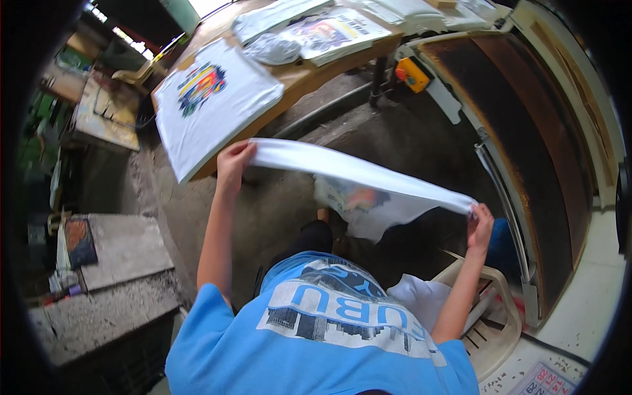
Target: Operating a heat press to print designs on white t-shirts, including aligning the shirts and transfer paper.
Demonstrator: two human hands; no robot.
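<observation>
A white printed T-shirt [359, 178] hangs stretched between my two hands, its upper edge taut and the lower part dangling, blurred. My left hand [234, 160] pinches one end beside the wooden table's front edge. My right hand [480, 225] grips the other end near the large dark platen at right. Another white T-shirt with a colourful print [217, 112] lies flat on the wooden table [299, 92] ahead of me.
Stacked white shirts and printed sheets [336, 36] lie on the table's far part. A machine with a curved dark platen [500, 131] and yellow control box [411, 76] stands at right. A plastic chair [500, 322] holding white fabric is beside me; concrete ledges [125, 250] are at left.
</observation>
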